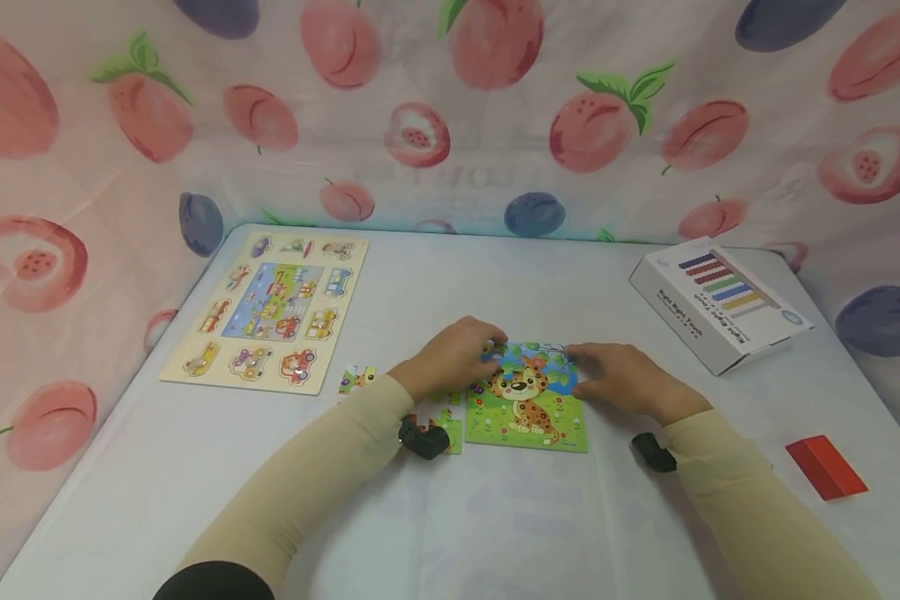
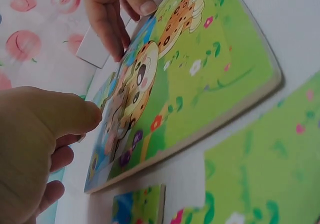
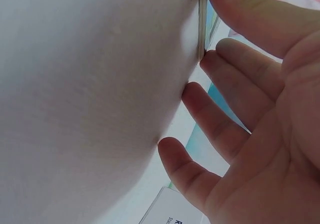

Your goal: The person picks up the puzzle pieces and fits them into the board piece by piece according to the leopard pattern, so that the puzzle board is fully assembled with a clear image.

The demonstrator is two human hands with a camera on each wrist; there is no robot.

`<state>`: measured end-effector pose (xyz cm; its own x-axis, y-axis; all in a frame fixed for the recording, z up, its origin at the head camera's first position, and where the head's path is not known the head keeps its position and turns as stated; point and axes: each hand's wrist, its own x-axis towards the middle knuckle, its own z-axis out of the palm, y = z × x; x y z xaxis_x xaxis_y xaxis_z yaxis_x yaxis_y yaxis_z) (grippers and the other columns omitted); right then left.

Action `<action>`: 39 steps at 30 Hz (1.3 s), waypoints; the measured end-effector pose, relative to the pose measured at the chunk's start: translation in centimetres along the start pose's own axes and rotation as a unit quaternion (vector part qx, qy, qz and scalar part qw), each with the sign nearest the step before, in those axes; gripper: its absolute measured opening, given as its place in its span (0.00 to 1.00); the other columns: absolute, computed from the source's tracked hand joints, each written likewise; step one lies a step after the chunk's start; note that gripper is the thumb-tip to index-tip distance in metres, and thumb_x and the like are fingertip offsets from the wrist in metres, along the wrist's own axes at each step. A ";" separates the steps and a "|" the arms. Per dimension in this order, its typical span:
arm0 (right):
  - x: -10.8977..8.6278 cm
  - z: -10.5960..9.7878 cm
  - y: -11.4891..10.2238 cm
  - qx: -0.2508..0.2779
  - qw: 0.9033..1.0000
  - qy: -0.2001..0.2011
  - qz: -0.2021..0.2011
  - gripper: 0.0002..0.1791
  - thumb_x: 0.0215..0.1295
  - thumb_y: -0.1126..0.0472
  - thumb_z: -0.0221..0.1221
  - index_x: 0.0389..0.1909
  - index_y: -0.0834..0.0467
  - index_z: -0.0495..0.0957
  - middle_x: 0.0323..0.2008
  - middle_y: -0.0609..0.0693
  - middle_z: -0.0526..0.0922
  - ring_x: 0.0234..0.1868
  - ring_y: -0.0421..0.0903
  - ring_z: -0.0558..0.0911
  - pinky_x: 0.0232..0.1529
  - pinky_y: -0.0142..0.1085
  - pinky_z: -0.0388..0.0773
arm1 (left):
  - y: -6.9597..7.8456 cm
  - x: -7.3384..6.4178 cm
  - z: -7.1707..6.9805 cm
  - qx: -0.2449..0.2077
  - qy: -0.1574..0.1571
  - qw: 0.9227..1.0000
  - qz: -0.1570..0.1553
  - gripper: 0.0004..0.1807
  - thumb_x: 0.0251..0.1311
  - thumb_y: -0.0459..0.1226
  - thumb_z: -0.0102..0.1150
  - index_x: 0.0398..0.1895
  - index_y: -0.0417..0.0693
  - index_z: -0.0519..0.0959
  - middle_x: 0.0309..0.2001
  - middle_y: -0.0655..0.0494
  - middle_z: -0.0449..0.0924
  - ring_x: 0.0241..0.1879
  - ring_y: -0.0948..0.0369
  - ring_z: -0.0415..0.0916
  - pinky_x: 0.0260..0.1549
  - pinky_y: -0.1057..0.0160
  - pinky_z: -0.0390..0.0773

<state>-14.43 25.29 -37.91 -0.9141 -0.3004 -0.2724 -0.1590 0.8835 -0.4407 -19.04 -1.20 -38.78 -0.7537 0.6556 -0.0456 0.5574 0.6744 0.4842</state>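
Backdrop (image 1: 487, 146): pale cloth printed with peaches and dark plums, along far and left sides. Surface: white-covered table (image 1: 525, 525). Item, centre: one spotted-cat puzzle (image 1: 528, 408), lying on the table, green grass below blue; some pieces towards its far left look uneven. Item: my left hand (image 1: 452, 360), at the puzzle's far left corner, thumb and fingers bent towards each other; whether they pinch a piece I cannot tell. Item: my right hand (image 1: 630, 379), fingers loosely extended, touching the puzzle at its right edge and far right corner without curling round it. Item: loose pieces (image 1: 454, 435), left of the puzzle, partly hidden by my left sleeve (image 1: 330, 467). Item, far left: one cream vehicle board (image 1: 273, 302). Item, far right: one white box (image 1: 720, 304), lettered "Right Right Touch". Item, right, nearer me: one red block (image 1: 827, 468).
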 end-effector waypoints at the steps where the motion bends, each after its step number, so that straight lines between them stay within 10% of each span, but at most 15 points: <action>1: 0.0 0.0 0.0 0.000 1.000 0.000 -0.001 0.36 0.62 0.56 0.69 0.70 0.60 0.70 0.69 0.65 0.68 0.70 0.68 0.62 0.67 0.63 0.58 | 0.0 0.1 0.1 0.000 0.001 1.000 0.002 0.21 0.66 0.40 0.63 0.61 0.43 0.78 0.58 0.51 0.80 0.62 0.55 0.70 0.61 0.58 0.69; 39: 0.0 0.2 0.1 0.000 1.000 0.008 -0.005 0.35 0.62 0.58 0.69 0.70 0.61 0.70 0.67 0.65 0.70 0.69 0.68 0.64 0.66 0.63 0.60 | 3.0 3.1 2.9 -0.024 -0.002 1.000 0.005 0.22 0.68 0.39 0.61 0.63 0.44 0.77 0.57 0.54 0.80 0.58 0.59 0.72 0.58 0.65 0.70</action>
<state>-14.35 25.36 -38.15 -0.9186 -0.3034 -0.2534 -0.1685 0.8804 -0.4433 -18.69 3.88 -39.97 -0.7460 0.6644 -0.0442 0.5480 0.6502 0.5262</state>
